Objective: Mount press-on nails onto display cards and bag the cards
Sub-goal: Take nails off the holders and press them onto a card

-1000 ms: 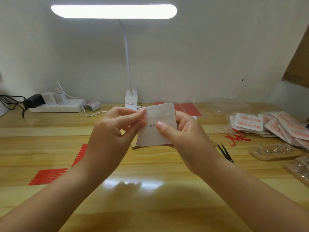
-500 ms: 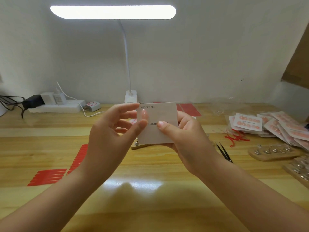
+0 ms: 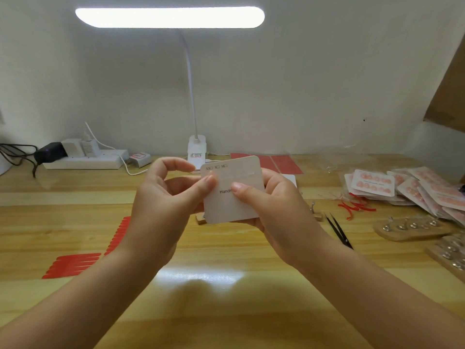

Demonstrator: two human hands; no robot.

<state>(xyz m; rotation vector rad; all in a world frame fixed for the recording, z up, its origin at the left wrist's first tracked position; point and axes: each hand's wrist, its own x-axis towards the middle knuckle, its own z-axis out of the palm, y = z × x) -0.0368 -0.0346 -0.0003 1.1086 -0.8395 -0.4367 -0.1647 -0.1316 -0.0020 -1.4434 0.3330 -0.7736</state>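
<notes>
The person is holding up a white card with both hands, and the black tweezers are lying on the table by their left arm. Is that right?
Not quite. The white card is indeed held up by the left hand and right hand, but the head view shows the black tweezers lying on the table beside the right arm, not the left.

The left hand (image 3: 163, 197) has curled again, thumb tip back on the display card (image 3: 234, 202) edge.
</notes>
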